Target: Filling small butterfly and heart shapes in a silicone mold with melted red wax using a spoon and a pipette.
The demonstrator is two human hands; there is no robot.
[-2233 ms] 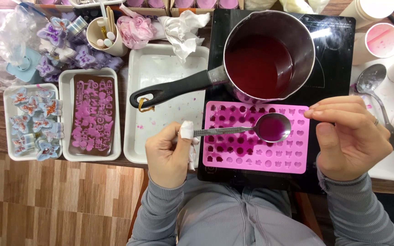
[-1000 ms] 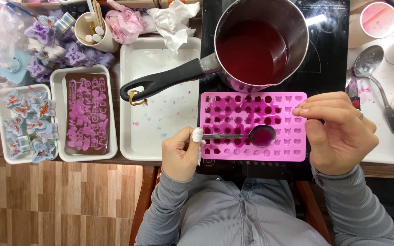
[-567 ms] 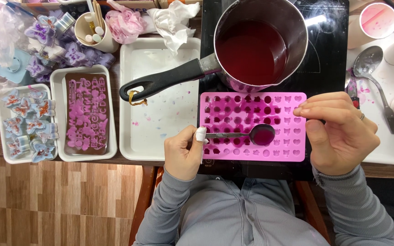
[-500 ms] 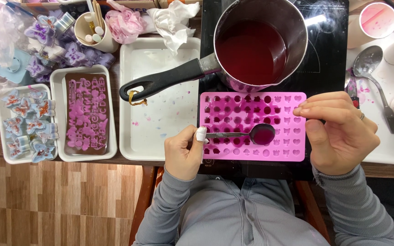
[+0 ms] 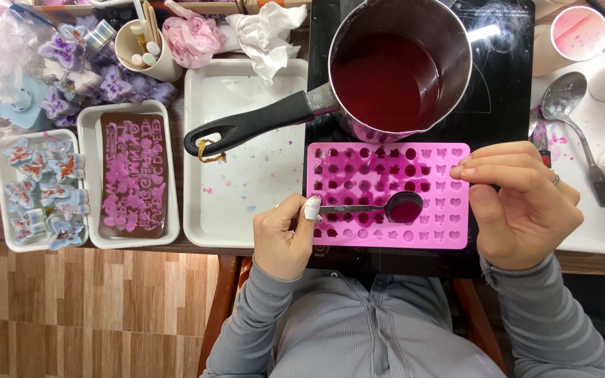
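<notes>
Far left we see a small white tray [image 5: 3, 238] of butterfly shapes, then a second tray [image 5: 85, 175] with a brown mould [image 5: 133, 175] of pink letters. Above them sits a cup [image 5: 154, 64] of sticks, with crumpled tissue [image 5: 264, 31] just beside it. Next, a big white tray [image 5: 246, 182], paint-spattered, with the black pan handle [image 5: 246, 127] lying across it. Our left hand [image 5: 285, 234] has its grip clenched on a spoon [image 5: 369, 208], whose bowl holds dark red liquid over the pink mould [image 5: 386, 194]. That mould lies on the black cooktop [image 5: 505, 105], just in front of the saucepan [image 5: 393, 66] of red liquid. Our right hand [image 5: 519, 203] rests at the mould's right edge, fingers pinched together; whether they actually hold the mould we cannot tell. Another spoon [image 5: 575, 119] lies further right on the table.
</notes>
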